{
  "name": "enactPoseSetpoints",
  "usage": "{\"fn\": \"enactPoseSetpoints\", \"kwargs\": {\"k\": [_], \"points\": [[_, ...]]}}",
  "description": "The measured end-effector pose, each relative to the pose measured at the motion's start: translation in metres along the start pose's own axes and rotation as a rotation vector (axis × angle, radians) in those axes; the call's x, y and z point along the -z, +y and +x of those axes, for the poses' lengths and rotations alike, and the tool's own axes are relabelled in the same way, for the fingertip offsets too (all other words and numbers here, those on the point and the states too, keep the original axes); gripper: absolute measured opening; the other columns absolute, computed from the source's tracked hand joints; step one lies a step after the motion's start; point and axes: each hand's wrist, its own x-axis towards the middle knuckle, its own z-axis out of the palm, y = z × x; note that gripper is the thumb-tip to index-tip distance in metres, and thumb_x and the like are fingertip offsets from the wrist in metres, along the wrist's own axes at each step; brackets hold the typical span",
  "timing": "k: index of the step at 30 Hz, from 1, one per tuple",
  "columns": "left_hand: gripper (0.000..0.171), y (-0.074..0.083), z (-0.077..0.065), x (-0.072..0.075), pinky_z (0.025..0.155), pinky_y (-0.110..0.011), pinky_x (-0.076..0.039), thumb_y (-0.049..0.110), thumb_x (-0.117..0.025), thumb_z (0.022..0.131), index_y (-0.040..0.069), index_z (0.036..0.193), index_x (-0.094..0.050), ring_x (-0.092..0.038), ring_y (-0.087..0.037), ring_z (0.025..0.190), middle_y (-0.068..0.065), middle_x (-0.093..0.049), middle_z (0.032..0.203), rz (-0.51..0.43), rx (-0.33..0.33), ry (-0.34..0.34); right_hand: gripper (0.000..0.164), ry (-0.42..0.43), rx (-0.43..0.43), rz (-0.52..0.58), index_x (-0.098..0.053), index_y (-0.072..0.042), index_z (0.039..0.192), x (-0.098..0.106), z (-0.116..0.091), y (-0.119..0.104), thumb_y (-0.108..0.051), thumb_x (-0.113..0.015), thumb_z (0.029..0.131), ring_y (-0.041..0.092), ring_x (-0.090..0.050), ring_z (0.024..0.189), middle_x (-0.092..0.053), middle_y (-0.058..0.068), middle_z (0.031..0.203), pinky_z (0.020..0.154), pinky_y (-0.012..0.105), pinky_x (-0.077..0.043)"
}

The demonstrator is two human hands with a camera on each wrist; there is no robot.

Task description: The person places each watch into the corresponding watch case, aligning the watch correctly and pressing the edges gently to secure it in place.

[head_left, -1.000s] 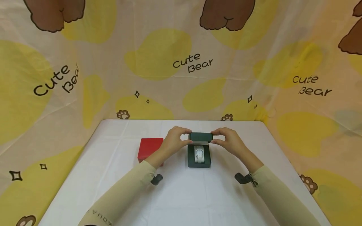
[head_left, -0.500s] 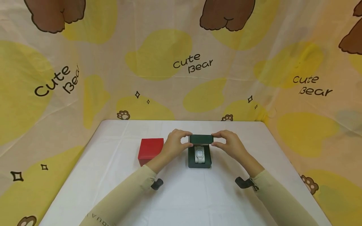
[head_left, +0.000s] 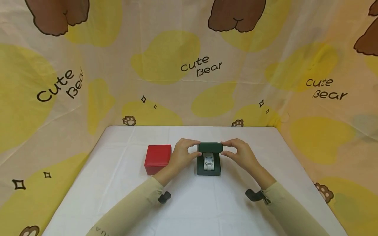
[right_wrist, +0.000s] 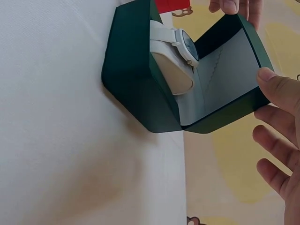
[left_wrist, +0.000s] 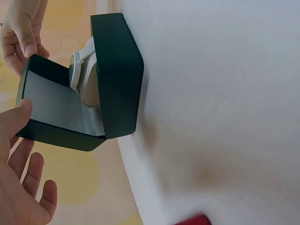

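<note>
A dark green watch box stands on the white table with its hinged lid partly raised. Inside, a white wristwatch is wrapped round a pale cushion. My left hand pinches the lid's left edge between thumb and fingers. On the opposite side, my right hand pinches the lid's right edge the same way. The lid's pale lining shows in both wrist views.
A red box with its lid down sits left of the green box, partly behind my left hand and wrist. The white table ends at a printed cloth backdrop behind and at the sides.
Both hands have come slightly down and nearer, tipping the green lid forward over the top of the watch. The box base and the red box stay in place.
</note>
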Motion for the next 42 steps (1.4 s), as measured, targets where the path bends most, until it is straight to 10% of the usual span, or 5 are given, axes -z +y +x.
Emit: {"fn": "enactPoseSetpoints", "kwargs": {"k": [18, 28, 42], "points": [[0.044, 0.001, -0.011, -0.004, 0.094, -0.039, -0.05, 0.023, -0.089, 0.081, 0.019, 0.123, -0.075, -0.06, -0.017, 0.107, 0.003, -0.075, 0.119, -0.002, -0.058, 0.057, 0.049, 0.001, -0.038, 0.031, -0.071, -0.016, 0.129, -0.008, -0.012, 0.002, -0.032, -0.085, 0.085, 0.029, -0.063, 0.121, -0.071, 0.004, 0.124, 0.101, 0.054, -0.051], [0.037, 0.003, -0.009, -0.007, 0.087, -0.04, -0.049, 0.032, -0.081, 0.089, 0.022, 0.125, -0.073, -0.06, -0.02, 0.108, 0.003, -0.073, 0.12, -0.133, 0.141, 0.031, 0.049, -0.049, -0.155, 0.076, -0.067, -0.011, 0.131, -0.01, -0.008, -0.007, -0.033, -0.081, 0.089, 0.035, -0.063, 0.124, -0.073, 0.009, 0.125, 0.102, 0.059, -0.048], [0.042, 0.01, -0.012, -0.007, 0.088, -0.043, -0.053, 0.03, -0.081, 0.089, 0.013, 0.126, -0.072, -0.066, -0.031, 0.109, -0.001, -0.075, 0.119, -0.218, 0.224, 0.013, 0.052, -0.066, -0.249, 0.163, -0.066, -0.009, 0.132, -0.008, -0.009, -0.014, -0.034, -0.08, 0.089, 0.034, -0.064, 0.122, -0.076, 0.008, 0.117, 0.104, 0.056, -0.048]]}}
